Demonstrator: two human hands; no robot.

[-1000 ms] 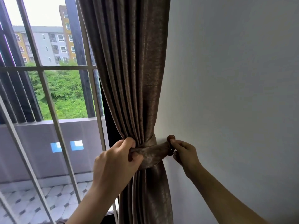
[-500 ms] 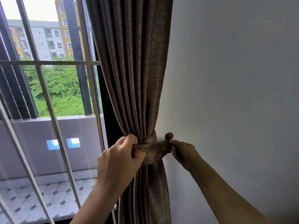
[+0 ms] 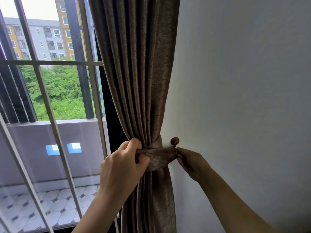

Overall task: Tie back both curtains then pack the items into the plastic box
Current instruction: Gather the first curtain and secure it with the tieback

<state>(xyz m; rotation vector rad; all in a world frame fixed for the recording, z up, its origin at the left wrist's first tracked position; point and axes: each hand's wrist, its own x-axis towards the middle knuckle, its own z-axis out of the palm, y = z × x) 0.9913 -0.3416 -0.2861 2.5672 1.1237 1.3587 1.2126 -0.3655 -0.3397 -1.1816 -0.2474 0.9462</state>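
Observation:
A brown curtain point(image 3: 138, 73) hangs gathered against the white wall, cinched at waist height by a matching fabric tieback point(image 3: 159, 157). My left hand point(image 3: 122, 167) grips the tieback's left end where it wraps the folds. My right hand point(image 3: 190, 162) pinches the tieback's right end just below a round wooden wall knob point(image 3: 175, 141). The tieback's loop at that end is hidden by my fingers. The plastic box and the other curtain are out of view.
A window with pale metal bars point(image 3: 50, 115) fills the left side, with a tiled balcony floor point(image 3: 33, 207) and buildings beyond. The plain white wall point(image 3: 244, 81) takes up the right half.
My right hand has dropped slightly below the knob, which now shows in full. The view has shifted a little upward and left. Both hands keep their hold on the tieback.

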